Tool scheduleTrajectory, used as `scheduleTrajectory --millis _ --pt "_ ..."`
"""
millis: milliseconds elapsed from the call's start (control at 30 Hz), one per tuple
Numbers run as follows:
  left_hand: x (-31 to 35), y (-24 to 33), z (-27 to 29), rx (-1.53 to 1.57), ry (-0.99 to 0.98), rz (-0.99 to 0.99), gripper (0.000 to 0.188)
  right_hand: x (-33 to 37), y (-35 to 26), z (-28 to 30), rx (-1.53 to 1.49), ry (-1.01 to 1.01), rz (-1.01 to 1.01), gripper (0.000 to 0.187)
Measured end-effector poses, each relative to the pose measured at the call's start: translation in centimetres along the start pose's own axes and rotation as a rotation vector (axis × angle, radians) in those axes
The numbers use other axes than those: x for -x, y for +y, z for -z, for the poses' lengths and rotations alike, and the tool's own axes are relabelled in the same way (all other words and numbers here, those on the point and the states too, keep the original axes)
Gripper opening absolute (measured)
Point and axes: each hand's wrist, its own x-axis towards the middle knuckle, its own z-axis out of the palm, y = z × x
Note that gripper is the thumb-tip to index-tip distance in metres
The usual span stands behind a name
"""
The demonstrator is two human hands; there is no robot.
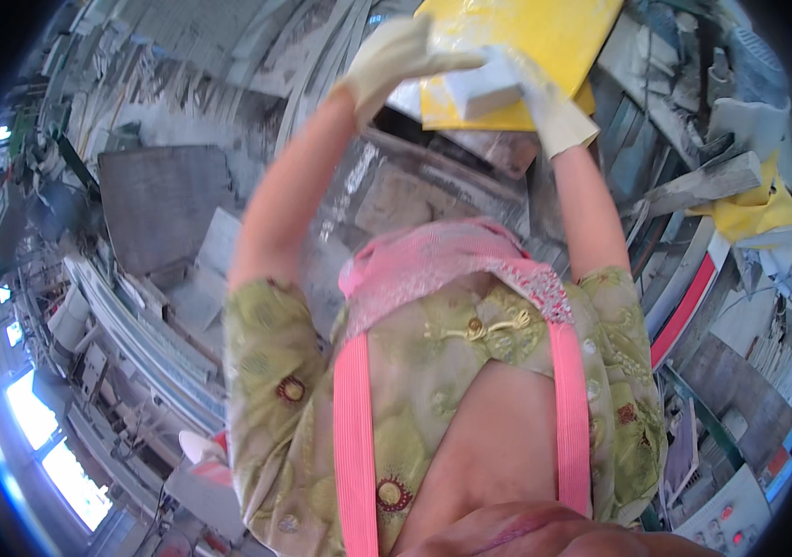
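My left hand (pixel 393 61), in a cream glove, is raised at the top, left of a yellow sheet (pixel 545 42). Its thumb stretches out to the right and the hand looks open, with nothing seen in it. A small white block (pixel 486 87) is over the lower left part of the sheet. My right hand (pixel 554 110), gloved too, has the block by its right side. Its fingers run along the block's far edge and are partly blurred, so the exact grip is hard to see.
A grimy work surface (pixel 405 200) lies between my arms and my pink apron (pixel 433 255). At the right are a wooden plank (pixel 707 184) and crumpled yellow material (pixel 763 209). A grey board (pixel 166 206) leans at the left. A control box with red buttons (pixel 730 520) is at lower right.
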Motion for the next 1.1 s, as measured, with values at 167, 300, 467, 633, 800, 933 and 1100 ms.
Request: scheduleTrajectory --millis 167,300,467,633,800,933,1100 --pt "-2.9 6.2 -2.4 -0.48 -0.363 -0.025 0.077 1.2 -0.2 -0.4 -0.031 0.133 -0.017 0.061" --pt "-2.5 9.1 -3.2 -0.596 -0.351 0.011 0.077 2.1 0.2 -0.5 -0.072 0.164 -0.017 0.063" --pt "-2.2 10.5 -3.2 -0.63 -0.323 0.078 0.076 1.2 1.4 -1.5 -0.128 0.165 -0.003 0.065" --pt "-3.4 9.4 -2.8 -0.593 -0.364 0.149 0.076 0.6 0.8 -3.0 -0.159 0.238 -0.058 0.057" --pt "-7.0 4.6 -0.9 -0.444 -0.579 0.163 0.085 -1.4 -1.9 -3.2 -0.026 0.283 0.046 0.044" --pt "-9.5 -0.7 0.3 -0.228 -0.688 0.154 0.096 -4.2 -1.9 -2.9 -0.173 0.442 0.134 0.042" --pt "-8.7 -9.3 3.6 1.067 -0.909 0.358 0.075 -8.3 1.0 -4.5 -0.055 0.724 0.038 0.044"
